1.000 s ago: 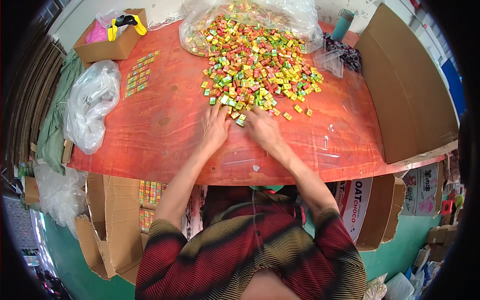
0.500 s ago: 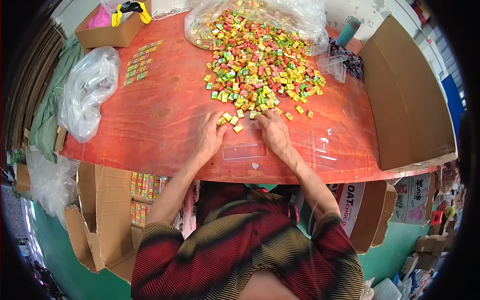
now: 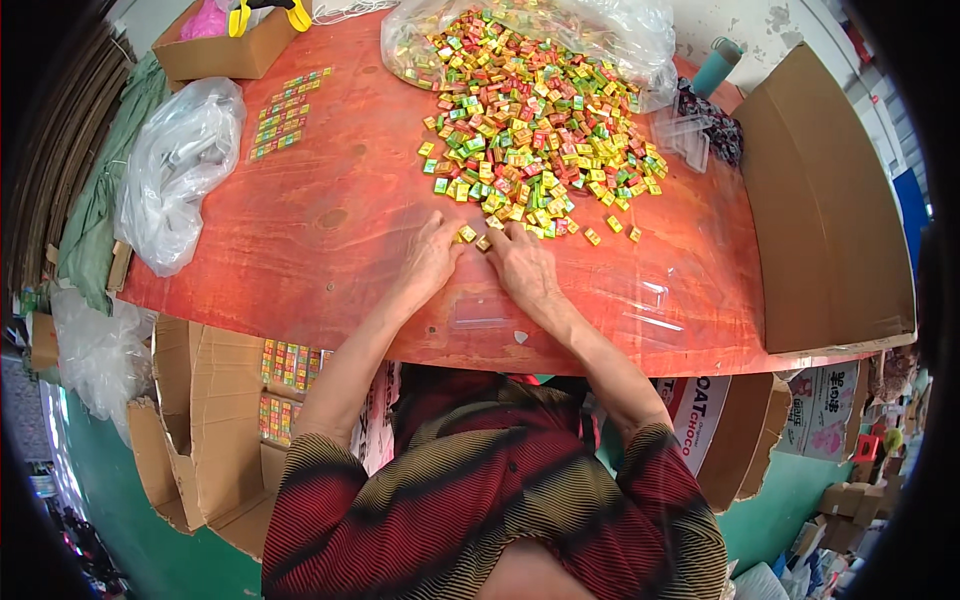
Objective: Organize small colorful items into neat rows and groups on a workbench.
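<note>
My left hand rests low over the red table, its fingers bent together against a small gold-wrapped block. Facing it, my right hand has its fingertips pressed to another little wrapped block. Part of what lies under the fingers is hidden. Just beyond both hands spreads a big heap of small yellow, green, red and brown wrapped blocks. It spills out of a clear plastic bag. In front of my hands lies a flat, clear plastic piece.
Rows of flat blocks lie at the far left, beside a crumpled clear bag. A carton stands behind them. At right are a tall cardboard box, clear trays and a teal bottle. Open cartons stand below the table edge.
My hands have come closer together, the right one moving left. The loose blocks between them are now bunched and partly covered by my fingers. The whole view has shifted slightly.
</note>
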The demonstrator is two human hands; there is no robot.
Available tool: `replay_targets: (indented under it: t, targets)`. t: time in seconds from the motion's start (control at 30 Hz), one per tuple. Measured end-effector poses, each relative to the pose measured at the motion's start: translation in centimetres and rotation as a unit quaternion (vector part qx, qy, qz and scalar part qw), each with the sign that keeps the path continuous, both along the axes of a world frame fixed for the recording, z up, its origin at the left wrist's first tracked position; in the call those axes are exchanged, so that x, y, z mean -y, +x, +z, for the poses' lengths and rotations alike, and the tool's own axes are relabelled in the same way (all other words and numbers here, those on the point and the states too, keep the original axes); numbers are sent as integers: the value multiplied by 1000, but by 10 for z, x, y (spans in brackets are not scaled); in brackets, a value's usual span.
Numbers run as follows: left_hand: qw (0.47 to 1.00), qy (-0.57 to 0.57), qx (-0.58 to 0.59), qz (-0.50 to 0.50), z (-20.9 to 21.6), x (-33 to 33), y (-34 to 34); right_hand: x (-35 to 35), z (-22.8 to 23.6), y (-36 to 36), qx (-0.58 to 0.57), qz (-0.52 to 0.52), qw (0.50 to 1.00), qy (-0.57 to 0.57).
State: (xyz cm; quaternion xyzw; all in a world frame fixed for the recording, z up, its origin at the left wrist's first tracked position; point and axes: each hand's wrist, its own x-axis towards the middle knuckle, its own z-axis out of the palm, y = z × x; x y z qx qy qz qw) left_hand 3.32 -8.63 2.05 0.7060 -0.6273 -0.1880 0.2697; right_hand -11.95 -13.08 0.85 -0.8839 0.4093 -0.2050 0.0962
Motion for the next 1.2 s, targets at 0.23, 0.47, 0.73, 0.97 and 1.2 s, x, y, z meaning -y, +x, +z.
replay_targets:
  t: [0.23, 0.47, 0.73, 0.97, 1.2]
  targets:
    - [995, -70, 13, 76, -14, 6, 3, 14, 16, -16, 47, -31, 998, -10]
    - [993, -85, 30, 72, -7, 0, 15, 45, 12, 24, 58, -25, 996, -57]
    - [996, -63, -8, 56, -7, -1, 12, 48, 14, 13, -30, -36, 996, -82]
    - [999, -50, -17, 12, -5, 8, -6, 55, 12, 48, 39, 14, 993, -115]
    - [999, -37, -25, -9, -2, 7, -2, 59, 5, 32, 46, 149, 986, -57]
